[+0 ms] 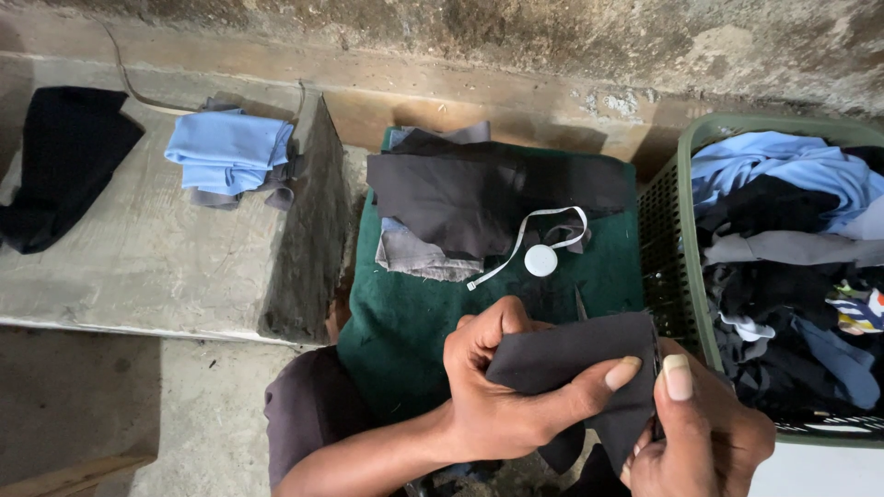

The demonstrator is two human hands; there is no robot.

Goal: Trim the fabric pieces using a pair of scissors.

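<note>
At the right edge we see a green plastic basket [686,304] with a lattice wall. It is filled to the rim with mixed cloth pieces: light blue ones on top at the back, grey ones in the middle, black and dark blue ones lower, and one small patterned piece near the right border.

In front of us, our left hand [502,391] pinches a dark grey cloth piece [575,354] between thumb and curled fingers. Our right hand [704,437] grips the right edge of the same piece with the thumb on top. The piece is held up in the air, just beside the basket and over the near edge of a green cloth [414,322].

This green cloth covers a low surface. On it lies a pile of dark and grey cut pieces [479,198], and a white measuring tape [540,253] with a round case rests touching the pile.

To the left there is a concrete step [157,258] carrying a folded light blue fabric [226,152] and a black fabric [60,166]. Behind everything runs a rough, stained concrete wall [552,37], and the floor is also bare concrete.
</note>
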